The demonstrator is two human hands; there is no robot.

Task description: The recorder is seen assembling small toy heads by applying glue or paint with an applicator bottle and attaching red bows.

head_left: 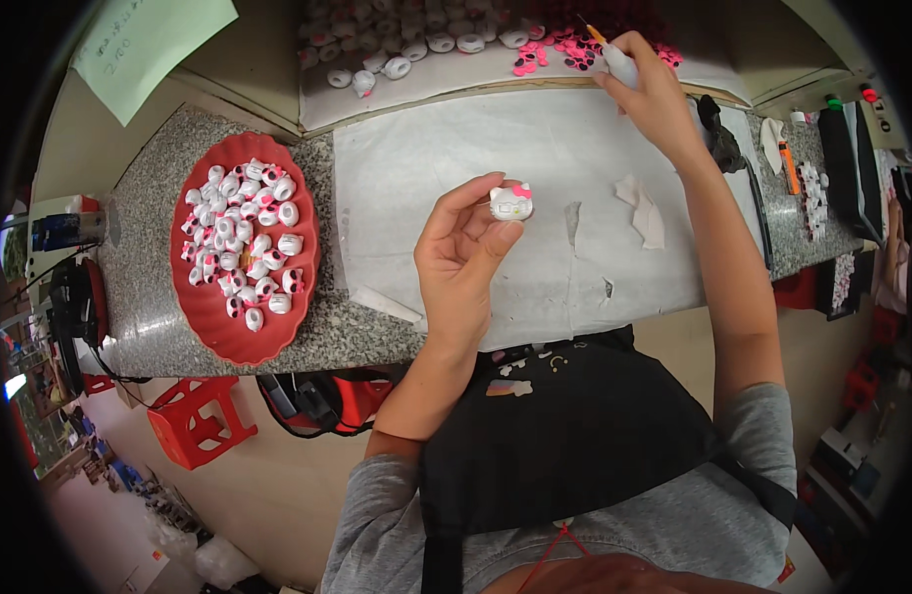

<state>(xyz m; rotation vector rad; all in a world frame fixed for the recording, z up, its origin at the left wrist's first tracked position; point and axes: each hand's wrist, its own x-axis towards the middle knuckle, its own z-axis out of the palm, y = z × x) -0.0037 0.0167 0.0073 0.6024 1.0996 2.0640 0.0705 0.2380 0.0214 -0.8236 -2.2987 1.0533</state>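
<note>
Between the thumb and fingers of my left hand (461, 252) is a small white cat-head figure (511, 203) with a pink bow, held above the white sheet. My right hand (649, 94) grips a small white squeeze bottle (621, 65) with an orange needle tip, up at the shelf edge. The tip points toward a pile of pink bow pieces (573, 48) on the shelf. To the left of my left hand stands a red scalloped tray (246, 346) full of similar white heads, many with pink parts.
White heads (413, 49) crowd the shelf's left side. Scraps of paper (641, 210) lie on the white sheet (397, 158), which covers part of the speckled stone table (139, 287). A black cloth (720, 134) and an orange cutter (790, 168) lie at right. A red stool (201, 421) stands below.
</note>
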